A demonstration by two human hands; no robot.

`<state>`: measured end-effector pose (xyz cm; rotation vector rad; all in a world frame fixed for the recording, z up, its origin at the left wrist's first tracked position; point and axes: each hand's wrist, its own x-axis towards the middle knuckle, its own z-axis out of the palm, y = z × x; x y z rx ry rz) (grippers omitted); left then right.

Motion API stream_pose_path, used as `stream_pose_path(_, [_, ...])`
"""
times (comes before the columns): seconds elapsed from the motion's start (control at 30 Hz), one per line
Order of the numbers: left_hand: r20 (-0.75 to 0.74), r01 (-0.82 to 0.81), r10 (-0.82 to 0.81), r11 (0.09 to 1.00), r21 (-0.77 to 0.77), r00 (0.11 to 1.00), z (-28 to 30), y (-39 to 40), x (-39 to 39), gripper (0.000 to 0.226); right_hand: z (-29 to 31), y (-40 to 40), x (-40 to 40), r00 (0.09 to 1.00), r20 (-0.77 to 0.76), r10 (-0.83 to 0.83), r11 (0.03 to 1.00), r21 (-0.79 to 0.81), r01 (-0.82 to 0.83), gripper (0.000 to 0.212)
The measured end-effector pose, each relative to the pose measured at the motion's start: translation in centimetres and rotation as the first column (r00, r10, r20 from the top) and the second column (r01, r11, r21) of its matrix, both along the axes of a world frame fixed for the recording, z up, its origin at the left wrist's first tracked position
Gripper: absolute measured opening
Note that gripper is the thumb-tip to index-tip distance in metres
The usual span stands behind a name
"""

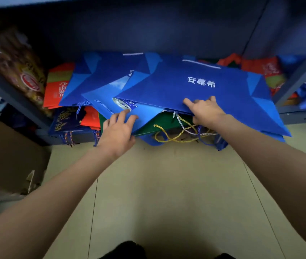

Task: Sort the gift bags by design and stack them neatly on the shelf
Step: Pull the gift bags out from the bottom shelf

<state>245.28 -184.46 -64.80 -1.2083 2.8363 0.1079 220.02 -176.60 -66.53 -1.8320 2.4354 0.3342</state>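
Observation:
Several flat blue gift bags lie fanned out on the lowest shelf. The top blue bag carries white characters, and my right hand pinches its near edge, thumb underneath and fingers on top. My left hand rests with spread fingers on the light-blue bag beneath it, at that bag's front edge. A green bag with gold cord handles sits under the blue ones. Red and orange bags lie at the left, with a dark navy bag with gold print in front of them.
More red bags are piled at the back right of the shelf. A dark metal shelf upright stands at the right. At the left, a slanted rail crosses in front of packaged goods. A cardboard box sits on the pale tiled floor.

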Motion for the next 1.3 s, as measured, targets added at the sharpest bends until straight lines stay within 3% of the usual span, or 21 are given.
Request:
stream_pose_path(0.1, [-0.086,0.018,-0.023,0.998,-0.06,0.996,2.6,0.7,-0.2,0.056,1.5,0.6,0.8,0.997,-0.073,0.025,0.999,-0.042,-0.028,0.061])
stream_pose_path(0.2, [-0.121,0.004,-0.01,0.998,-0.056,0.993,4.8,1.6,-1.1,0.057,2.7,2.8,0.5,0.999,-0.029,0.032,0.997,-0.066,-0.034,0.056])
stream_pose_path(0.33, [-0.042,0.025,-0.024,1.0,0.01,0.999,4.8,3.7,-3.1,0.067,3.8,7.9,-0.7,0.995,0.085,0.049,0.98,-0.197,-0.032,0.04])
stream_pose_path(0.43, [0.106,0.03,-0.041,0.994,0.107,0.994,2.9,5.5,-4.1,0.067,3.6,12.5,-1.4,0.977,0.162,0.141,0.925,-0.373,-0.071,0.031])
stream_pose_path(0.5, [0.096,0.042,-0.042,0.999,0.008,0.994,2.1,5.9,-3.5,0.045,3.4,14.8,-1.8,0.953,0.279,0.117,0.884,-0.468,0.029,0.027])
stream_pose_path(0.53, [0.061,0.067,-0.063,0.995,-0.068,0.996,2.1,5.8,-3.0,0.039,3.1,15.9,-2.3,0.927,0.374,0.021,0.878,-0.45,0.162,0.03])
stream_pose_path(0.63, [-0.07,0.092,-0.105,0.982,-0.165,0.992,3.7,4.8,-1.4,0.045,1.9,18.8,-2.9,0.714,0.598,-0.363,0.823,-0.153,0.547,0.069])
stream_pose_path(0.7, [-0.17,0.043,-0.077,0.98,-0.194,0.982,4.9,3.8,-0.4,0.047,1.1,19.6,-2.0,0.718,0.54,-0.44,0.86,0.022,0.51,0.092])
stream_pose_path(0.77, [-0.212,0.0,-0.049,0.974,-0.226,0.976,5.7,3.6,0.9,0.04,0.8,19.2,-0.6,0.813,0.41,-0.413,0.903,0.07,0.423,0.087])
stream_pose_path(0.87, [-0.17,-0.048,-0.003,0.954,-0.295,0.985,5.6,3.4,4.1,0.038,3.0,17.8,1.4,0.923,0.054,-0.38,0.916,-0.114,0.384,0.066])
stream_pose_path(0.97, [-0.106,-0.023,-0.01,0.951,-0.308,0.994,6.3,3.4,6.9,0.043,7.3,17.4,2.2,0.933,-0.196,-0.301,0.935,-0.251,0.249,0.047])
stream_pose_path(1.17, [-0.225,0.136,-0.178,0.972,-0.191,0.958,9.6,6.8,5.8,0.044,17.8,22.9,0.8,0.906,-0.29,-0.308,0.889,-0.428,0.165,0.032])
stream_pose_path(1.3, [-0.176,0.331,-0.357,0.93,-0.16,0.917,12.3,11.9,-0.6,0.053,21.8,30.6,-1.2,0.802,-0.309,-0.511,0.851,-0.313,0.421,0.043])
